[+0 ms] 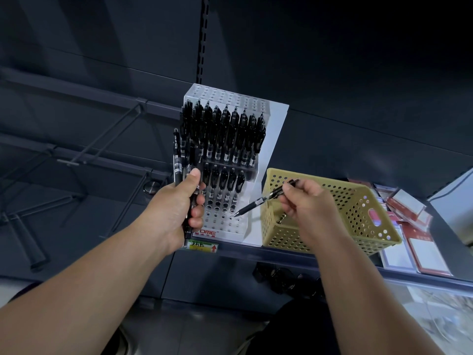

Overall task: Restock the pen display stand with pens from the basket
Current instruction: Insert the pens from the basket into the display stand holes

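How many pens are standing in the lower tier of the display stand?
5 pens show, side by side in the tier's back row, between the left hand and the display stand's right edge. More may be hidden behind that hand and its bundle.

stand logo [207, 231]: partly behind left hand [176, 208] | shelf label [202, 246] text: unreadable | basket [289, 234] contents: mostly hidden

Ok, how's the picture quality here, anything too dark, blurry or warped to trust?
Head view: dim overall, the back wall nearly black toward the top; the pen display stand and basket are lit and sharp; the pen in the right hand reads clearly; wide-angle distortion bends the shelf edge; the lower right corner is smeared.
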Demonstrator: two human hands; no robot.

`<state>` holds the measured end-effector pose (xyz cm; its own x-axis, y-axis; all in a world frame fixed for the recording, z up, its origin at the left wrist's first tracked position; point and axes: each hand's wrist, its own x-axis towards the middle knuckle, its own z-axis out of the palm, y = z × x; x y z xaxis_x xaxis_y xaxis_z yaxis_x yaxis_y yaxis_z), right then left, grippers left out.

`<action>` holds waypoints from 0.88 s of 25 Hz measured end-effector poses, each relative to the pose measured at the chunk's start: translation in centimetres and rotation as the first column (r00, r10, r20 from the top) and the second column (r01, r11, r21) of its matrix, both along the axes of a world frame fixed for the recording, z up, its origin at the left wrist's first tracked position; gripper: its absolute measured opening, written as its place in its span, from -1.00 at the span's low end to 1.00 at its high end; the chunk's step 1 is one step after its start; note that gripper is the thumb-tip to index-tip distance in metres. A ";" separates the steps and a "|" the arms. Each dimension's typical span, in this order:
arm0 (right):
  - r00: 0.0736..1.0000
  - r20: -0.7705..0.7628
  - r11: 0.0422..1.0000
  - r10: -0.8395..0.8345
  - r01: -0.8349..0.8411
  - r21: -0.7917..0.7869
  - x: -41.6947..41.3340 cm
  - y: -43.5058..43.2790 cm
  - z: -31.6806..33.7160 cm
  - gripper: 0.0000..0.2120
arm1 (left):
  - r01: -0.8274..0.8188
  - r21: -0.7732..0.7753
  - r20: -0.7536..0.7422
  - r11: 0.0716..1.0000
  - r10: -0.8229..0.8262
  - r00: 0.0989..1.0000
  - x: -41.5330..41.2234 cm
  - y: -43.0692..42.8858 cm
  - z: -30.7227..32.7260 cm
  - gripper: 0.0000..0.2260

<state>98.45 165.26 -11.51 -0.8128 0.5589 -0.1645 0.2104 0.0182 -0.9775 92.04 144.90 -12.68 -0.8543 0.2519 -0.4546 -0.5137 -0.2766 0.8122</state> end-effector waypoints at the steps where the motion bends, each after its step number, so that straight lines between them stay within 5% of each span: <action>1: 1.000 -0.006 0.997 -0.005 0.006 0.077 -0.3 0.0 0.0 -0.93 | 0.010 -0.006 -0.006 1.000 -0.010 1.000 0.0 0.1 -0.1 -0.72; 10: 0.996 -0.059 0.819 0.064 -0.019 0.573 -4.5 -0.3 -1.5 -0.81 | 0.074 -0.069 -0.040 0.995 -0.077 0.996 -0.3 0.6 -0.6 -0.72; 17: 0.988 0.028 0.702 0.149 -0.126 0.701 -6.0 -0.6 -2.9 -0.81 | 0.099 -0.074 -0.042 0.992 -0.102 0.994 -0.9 0.3 -1.0 -0.73; 22: 0.985 0.051 0.741 0.165 -0.158 0.653 -6.5 -1.4 -3.8 -0.83 | 0.107 -0.068 -0.042 0.992 -0.110 0.993 -1.0 0.5 -1.3 -0.71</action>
<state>91.94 163.82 -15.34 -0.9004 0.3868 0.1989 0.1361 0.6850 -0.7158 91.02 145.41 -14.00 -0.8438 0.3146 -0.4347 -0.4999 -0.1664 0.8499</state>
